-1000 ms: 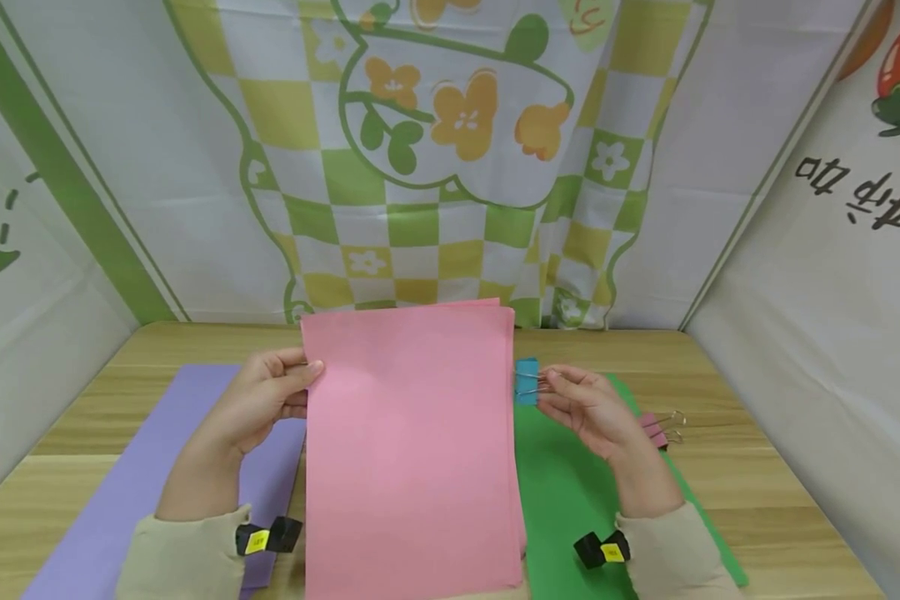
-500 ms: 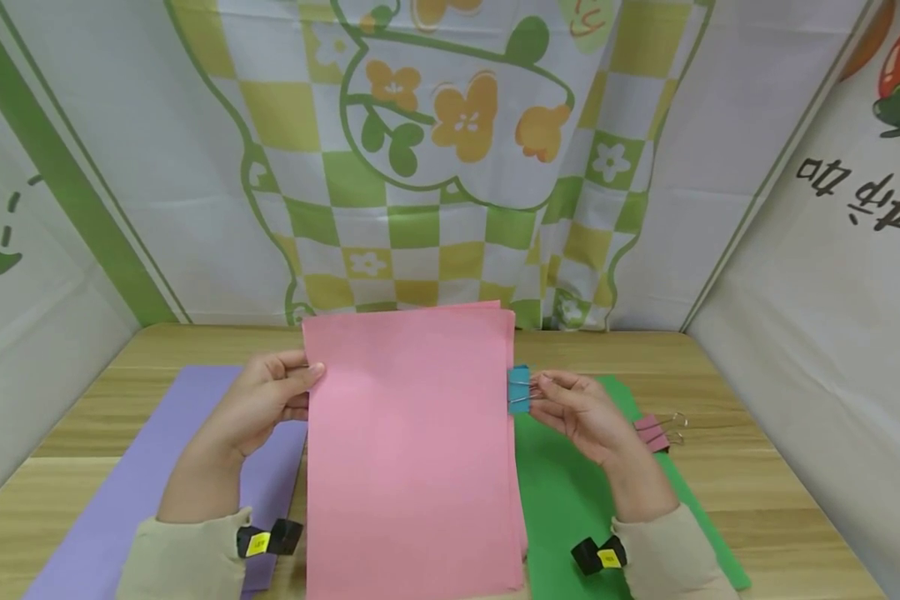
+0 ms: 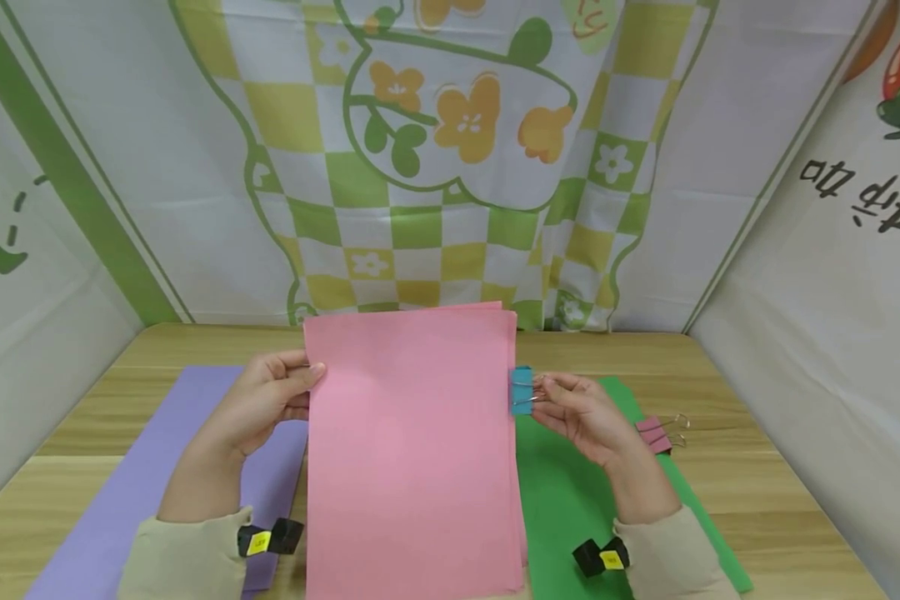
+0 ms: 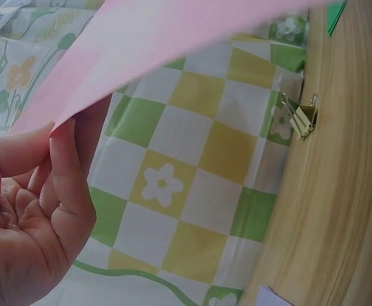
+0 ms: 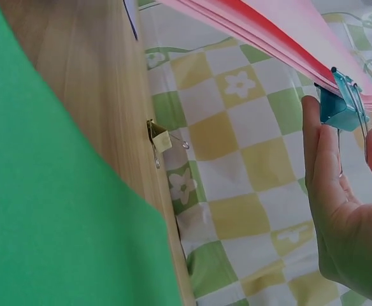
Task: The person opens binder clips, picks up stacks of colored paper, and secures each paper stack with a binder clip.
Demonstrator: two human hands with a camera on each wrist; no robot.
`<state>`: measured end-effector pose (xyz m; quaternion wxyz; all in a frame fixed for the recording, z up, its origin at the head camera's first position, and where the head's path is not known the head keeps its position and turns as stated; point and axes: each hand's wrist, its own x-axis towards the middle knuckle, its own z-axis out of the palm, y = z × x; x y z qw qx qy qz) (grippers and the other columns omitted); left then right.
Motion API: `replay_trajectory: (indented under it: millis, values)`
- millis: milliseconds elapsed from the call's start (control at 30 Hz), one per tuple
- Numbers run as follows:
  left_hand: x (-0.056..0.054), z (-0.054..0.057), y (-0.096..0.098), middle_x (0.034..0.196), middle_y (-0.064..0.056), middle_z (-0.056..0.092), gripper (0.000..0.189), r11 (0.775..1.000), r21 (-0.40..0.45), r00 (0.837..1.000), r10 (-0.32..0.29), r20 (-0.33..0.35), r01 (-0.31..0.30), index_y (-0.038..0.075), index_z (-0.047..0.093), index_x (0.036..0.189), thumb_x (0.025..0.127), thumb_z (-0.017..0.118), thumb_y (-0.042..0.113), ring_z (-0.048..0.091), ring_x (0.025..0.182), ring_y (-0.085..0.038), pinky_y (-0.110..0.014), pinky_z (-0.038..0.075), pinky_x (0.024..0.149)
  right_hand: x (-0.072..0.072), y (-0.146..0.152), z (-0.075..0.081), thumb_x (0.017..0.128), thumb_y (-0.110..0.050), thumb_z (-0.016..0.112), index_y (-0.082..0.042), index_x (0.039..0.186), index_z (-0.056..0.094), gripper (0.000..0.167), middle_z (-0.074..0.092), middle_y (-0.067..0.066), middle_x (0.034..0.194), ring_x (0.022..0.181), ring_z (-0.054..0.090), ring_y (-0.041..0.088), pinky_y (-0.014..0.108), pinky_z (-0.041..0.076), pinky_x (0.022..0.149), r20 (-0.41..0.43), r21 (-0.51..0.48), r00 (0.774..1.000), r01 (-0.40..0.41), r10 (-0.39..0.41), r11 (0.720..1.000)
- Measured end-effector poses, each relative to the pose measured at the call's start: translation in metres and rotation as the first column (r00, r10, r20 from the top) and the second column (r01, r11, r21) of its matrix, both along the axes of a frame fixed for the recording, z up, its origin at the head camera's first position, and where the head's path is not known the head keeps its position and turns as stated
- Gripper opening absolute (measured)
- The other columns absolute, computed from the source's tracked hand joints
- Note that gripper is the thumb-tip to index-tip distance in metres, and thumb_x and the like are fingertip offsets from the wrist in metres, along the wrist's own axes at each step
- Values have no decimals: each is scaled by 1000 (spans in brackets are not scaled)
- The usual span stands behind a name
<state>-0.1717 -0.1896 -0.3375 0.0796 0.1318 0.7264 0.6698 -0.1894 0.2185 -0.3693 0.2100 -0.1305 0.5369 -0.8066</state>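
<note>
Upright in front of me is a stack of pink paper (image 3: 408,450). Its left edge is pinched between the thumb and fingers of my left hand (image 3: 270,387), also seen in the left wrist view, where the paper (image 4: 141,44) slants upward. A blue binder clip (image 3: 522,391) sits over the stack's right edge. My right hand (image 3: 581,408) holds this clip by its wire handles. In the right wrist view the clip (image 5: 341,105) straddles the edge of several sheets, with the thumb and fingers at its handles.
Purple paper (image 3: 161,467) lies on the wooden table (image 3: 67,475) at left, green paper (image 3: 570,500) at right. A pink binder clip (image 3: 654,435) is by the green paper's right edge. A yellow binder clip (image 4: 304,121) stands near the table's far edge. Fabric walls (image 3: 450,242) enclose the table.
My right hand has moved the blue binder clip left and slightly down, from beside the pink stack onto its right edge. My left hand has kept its grip on the stack.
</note>
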Motion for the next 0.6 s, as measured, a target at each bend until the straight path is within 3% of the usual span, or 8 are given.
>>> replay_trajectory:
  millis: [333,600]
  values:
    - [-1,0,2,84,6,74,20,1000,12,1000,-8,-1,8,3,62,118,103,52,13,71,70,-11,-27,60,64,3,-5,2,104,-13,50,-13,103,70,20,73,-1,98,91,72,8,22,58,86,-21,39,1000,24,-23,999]
    - [-1,0,2,86,5,75,24,1000,11,1000,-18,-8,18,-1,62,120,103,53,13,73,72,-12,-28,61,66,6,-16,5,104,-11,51,-13,97,68,19,72,-1,92,85,72,7,22,59,84,-11,119,996,91,-90,989]
